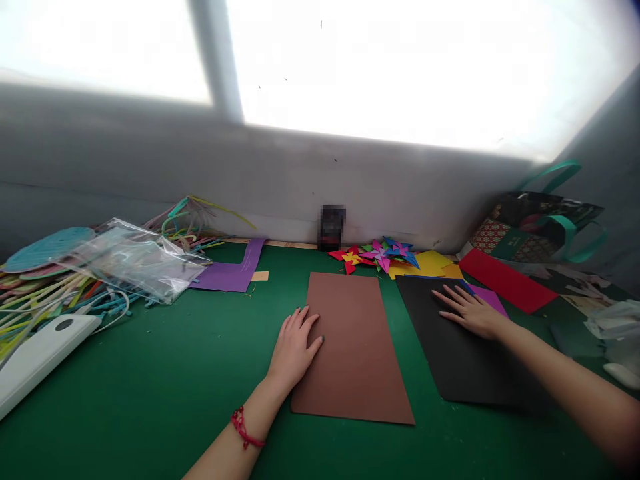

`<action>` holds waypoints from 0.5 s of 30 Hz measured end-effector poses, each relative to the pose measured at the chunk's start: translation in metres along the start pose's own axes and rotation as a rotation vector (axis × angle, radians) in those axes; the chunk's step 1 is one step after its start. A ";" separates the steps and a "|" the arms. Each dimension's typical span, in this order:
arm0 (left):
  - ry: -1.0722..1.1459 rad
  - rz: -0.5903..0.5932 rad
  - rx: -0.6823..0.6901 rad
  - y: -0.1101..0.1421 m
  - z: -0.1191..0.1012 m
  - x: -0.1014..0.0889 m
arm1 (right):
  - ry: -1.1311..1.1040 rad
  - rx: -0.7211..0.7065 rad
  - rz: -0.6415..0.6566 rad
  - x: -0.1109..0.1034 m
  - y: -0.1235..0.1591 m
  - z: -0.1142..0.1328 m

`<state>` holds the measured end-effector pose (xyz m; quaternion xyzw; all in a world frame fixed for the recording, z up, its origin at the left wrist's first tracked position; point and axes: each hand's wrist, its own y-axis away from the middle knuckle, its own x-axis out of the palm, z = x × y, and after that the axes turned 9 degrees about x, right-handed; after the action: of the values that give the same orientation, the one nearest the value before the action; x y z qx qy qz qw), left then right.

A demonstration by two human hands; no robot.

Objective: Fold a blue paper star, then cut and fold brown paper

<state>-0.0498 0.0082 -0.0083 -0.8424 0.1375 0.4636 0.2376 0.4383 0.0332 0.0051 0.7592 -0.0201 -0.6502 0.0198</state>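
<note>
A brown sheet of paper (pixel 353 353) lies flat on the green tabletop (pixel 200 400), a little right of the middle. My left hand (pixel 295 343) rests on its left edge with fingers apart, a red cord bracelet round the wrist. To the right is a black sheet of paper (pixel 450 363). My right hand (pixel 470 312) lies on the black sheet's upper part, fingers spread and nothing gripped. Bits of blue and magenta paper (pixel 489 300) show beside that hand, partly covered by it.
Folded paper stars (pixel 380 253) and yellow paper (pixel 430 263) lie at the back. A red paper strip (pixel 505 280) and a patterned bag (pixel 525 230) are on the right. Purple paper (pixel 225 275), a clear plastic bag (pixel 145 260) and a white device (pixel 45 353) sit left.
</note>
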 end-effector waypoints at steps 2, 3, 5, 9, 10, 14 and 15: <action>-0.006 0.002 0.000 0.000 0.000 0.000 | -0.021 -0.083 -0.122 -0.005 -0.004 0.005; -0.009 0.001 0.001 0.000 0.000 0.000 | -0.052 -0.116 -0.172 -0.010 -0.005 0.014; -0.010 -0.004 0.004 0.000 0.001 0.001 | -0.167 -0.150 -0.236 -0.024 -0.003 0.045; -0.003 -0.016 0.012 -0.001 0.001 0.002 | -0.518 -0.102 -0.204 -0.048 0.016 0.138; -0.003 -0.019 0.014 0.000 0.001 0.002 | -0.599 -0.050 -0.155 -0.050 0.023 0.161; -0.017 -0.027 0.016 0.000 0.000 0.001 | -0.920 0.181 -0.099 -0.045 0.047 0.227; -0.022 -0.029 0.016 0.000 0.000 0.001 | -1.023 0.251 -0.129 -0.042 0.051 0.234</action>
<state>-0.0495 0.0081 -0.0087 -0.8374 0.1263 0.4681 0.2523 0.1999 -0.0164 0.0137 0.3413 -0.0583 -0.9300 -0.1235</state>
